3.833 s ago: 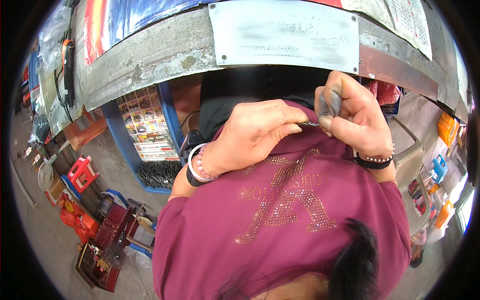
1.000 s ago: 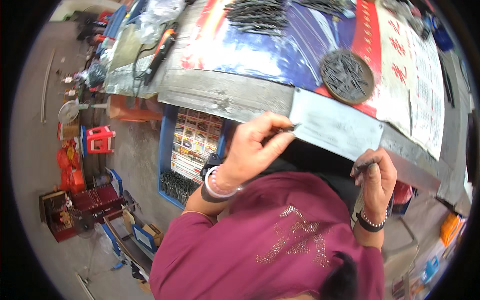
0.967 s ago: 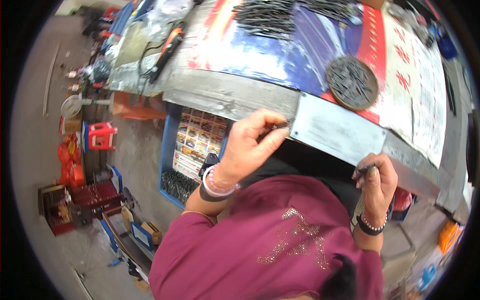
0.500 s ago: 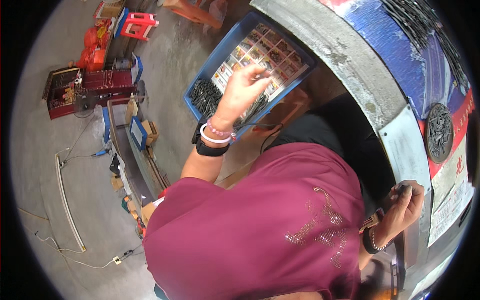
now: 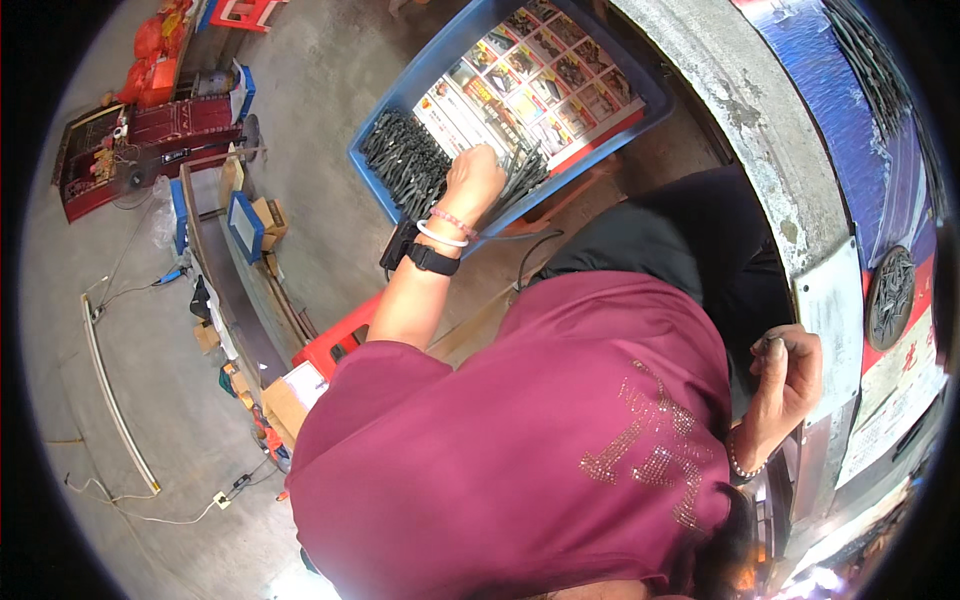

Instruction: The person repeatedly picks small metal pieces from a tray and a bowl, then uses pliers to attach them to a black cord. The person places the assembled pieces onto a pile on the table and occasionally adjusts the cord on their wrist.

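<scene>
My left hand [image 5: 475, 181] is down inside a blue plastic tub [image 5: 366, 168]. Its fingers curl under the palm, between a heap of short black rod-like pieces [image 5: 402, 160] and a second bunch of thin black pieces [image 5: 520, 172]. Whatever those fingers hold is hidden. At the right, beside the bench edge, my right hand [image 5: 789, 378] is closed, thumb pressed against bent fingers. A small dark piece [image 5: 770, 341] shows at the fingertips, too small to name. A printed sheet with rows of pictures [image 5: 525, 85] lines the tub.
The worn bench [image 5: 735, 95] curves along the right, with a pale metal plate [image 5: 828, 325] at its edge. On it lie a round dish of small grey pieces [image 5: 890, 298] and long black strands [image 5: 870, 60]. A red stool [image 5: 345, 335], cartons and cables stand at left.
My left hand has lowered into the tub from above the printed sheet, and its fingers have curled. My right hand has shifted slightly left and up in view. The whole view has tilted.
</scene>
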{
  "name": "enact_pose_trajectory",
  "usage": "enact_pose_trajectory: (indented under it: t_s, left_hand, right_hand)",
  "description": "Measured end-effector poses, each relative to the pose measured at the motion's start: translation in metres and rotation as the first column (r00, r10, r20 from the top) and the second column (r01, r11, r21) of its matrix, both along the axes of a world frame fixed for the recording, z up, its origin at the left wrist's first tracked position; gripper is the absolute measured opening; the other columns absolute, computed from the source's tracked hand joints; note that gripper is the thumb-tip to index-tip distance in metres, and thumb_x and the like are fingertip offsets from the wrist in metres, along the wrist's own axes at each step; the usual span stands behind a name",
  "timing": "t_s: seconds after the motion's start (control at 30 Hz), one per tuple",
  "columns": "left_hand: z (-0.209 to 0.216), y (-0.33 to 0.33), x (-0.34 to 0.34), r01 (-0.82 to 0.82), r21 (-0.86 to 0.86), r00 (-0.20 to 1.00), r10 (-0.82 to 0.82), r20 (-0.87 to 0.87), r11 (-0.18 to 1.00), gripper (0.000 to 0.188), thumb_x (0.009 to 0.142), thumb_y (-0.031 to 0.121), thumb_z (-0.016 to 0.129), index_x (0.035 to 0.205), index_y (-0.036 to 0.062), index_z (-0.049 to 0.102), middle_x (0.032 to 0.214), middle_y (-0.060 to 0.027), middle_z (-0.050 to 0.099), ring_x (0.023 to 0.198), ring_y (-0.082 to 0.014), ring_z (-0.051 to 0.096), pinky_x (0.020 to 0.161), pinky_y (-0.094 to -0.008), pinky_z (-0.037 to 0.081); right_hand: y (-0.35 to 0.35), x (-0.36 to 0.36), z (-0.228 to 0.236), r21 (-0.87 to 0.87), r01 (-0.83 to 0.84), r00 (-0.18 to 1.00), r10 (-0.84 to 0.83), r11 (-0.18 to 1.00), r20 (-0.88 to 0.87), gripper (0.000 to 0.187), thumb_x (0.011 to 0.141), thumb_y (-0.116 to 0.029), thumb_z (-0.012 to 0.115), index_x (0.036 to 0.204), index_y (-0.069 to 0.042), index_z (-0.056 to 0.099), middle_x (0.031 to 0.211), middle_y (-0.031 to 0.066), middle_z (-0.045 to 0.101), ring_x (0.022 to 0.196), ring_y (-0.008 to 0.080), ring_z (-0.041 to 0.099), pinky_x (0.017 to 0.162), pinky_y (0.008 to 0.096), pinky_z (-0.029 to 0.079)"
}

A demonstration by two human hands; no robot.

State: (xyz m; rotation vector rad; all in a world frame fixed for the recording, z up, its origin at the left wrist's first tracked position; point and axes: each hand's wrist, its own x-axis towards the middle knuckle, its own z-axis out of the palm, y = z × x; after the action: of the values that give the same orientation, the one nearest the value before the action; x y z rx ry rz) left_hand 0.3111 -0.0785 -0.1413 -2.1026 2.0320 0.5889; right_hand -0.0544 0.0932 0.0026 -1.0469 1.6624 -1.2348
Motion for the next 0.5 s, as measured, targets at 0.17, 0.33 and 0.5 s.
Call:
enact_pose_trajectory:
  t_s: [0.17,0.33,0.5]
  left_hand:
    - [-0.004,-0.008,0.001,0.002,0.069,0.999,-0.006,0.053,0.998,0.027,0.073,0.019,0.061,0.087,-0.0032,0.067,0.086,-0.0293,0.064,0.086,-0.0433,0.064,0.080,-0.0477,0.050]
    - [0.002,-0.007,0.002,-0.061,-0.101,0.996,0.054,-0.077,0.993,0.029,0.074,0.022,0.061,0.087,-0.0033,0.066,0.078,-0.0270,0.064,0.079,-0.0388,0.066,0.074,-0.0434,0.051]
    - [0.020,-0.003,-0.004,-0.140,-0.469,0.968,0.021,-0.250,0.872,0.017,0.077,0.016,0.060,0.084,0.0007,0.062,0.078,-0.0233,0.065,0.076,-0.0414,0.063,0.071,-0.0470,0.051]
  right_hand:
    - [-0.011,0.011,-0.002,-0.008,-0.084,0.996,0.084,0.996,0.006,0.005,0.090,0.003,0.054,0.087,0.001,0.050,0.080,0.0073,0.053,0.066,0.0112,0.045,0.062,0.0217,0.038]
    - [-0.015,0.013,-0.002,0.004,-0.111,0.993,0.111,0.994,-0.037,0.005,0.089,0.004,0.054,0.087,0.002,0.051,0.078,0.0080,0.053,0.067,0.0125,0.048,0.064,0.0226,0.040]
    - [-0.014,0.010,-0.002,-0.006,-0.102,0.993,0.101,0.995,-0.060,0.005,0.089,0.003,0.055,0.087,0.002,0.051,0.078,0.0087,0.054,0.068,0.0128,0.049,0.064,0.0228,0.041]
